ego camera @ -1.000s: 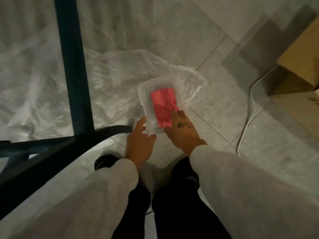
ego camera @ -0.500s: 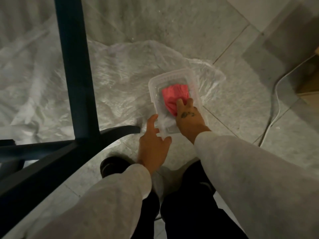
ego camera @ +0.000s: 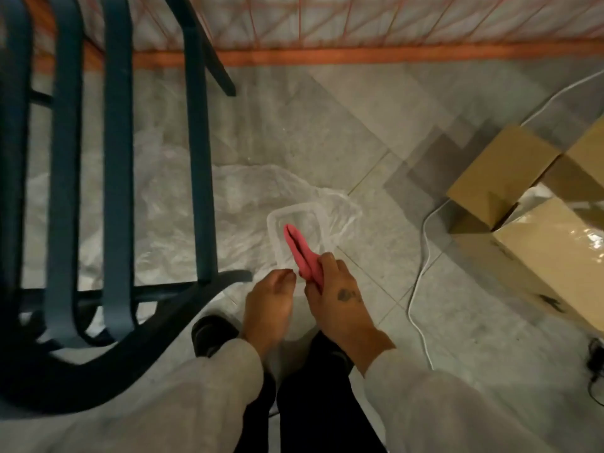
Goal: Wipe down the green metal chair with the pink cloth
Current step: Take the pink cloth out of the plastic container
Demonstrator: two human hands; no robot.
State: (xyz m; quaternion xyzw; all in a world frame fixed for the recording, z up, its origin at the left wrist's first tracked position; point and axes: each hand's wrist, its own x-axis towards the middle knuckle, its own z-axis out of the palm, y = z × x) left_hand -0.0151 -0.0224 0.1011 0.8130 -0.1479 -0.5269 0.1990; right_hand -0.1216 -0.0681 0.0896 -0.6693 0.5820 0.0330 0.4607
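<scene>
Right hand (ego camera: 340, 299) grips the pink cloth (ego camera: 299, 248) by one end, fingers curled round it; the cloth's free end lies over the clear plastic container (ego camera: 273, 223); left hand (ego camera: 268, 299), just beside the right, is loosely curled and holds nothing; the green metal chair (ego camera: 117, 158) stands left of the container; a white cable (ego camera: 421, 273) and a cardboard box (ego camera: 536, 243) lie to its right.

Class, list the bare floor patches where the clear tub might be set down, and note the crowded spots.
Free: tiles between plastic sheet and white cable; tiles between sheet and orange rail. Crowded: beside the cardboard boxes, under the green chair.
</scene>
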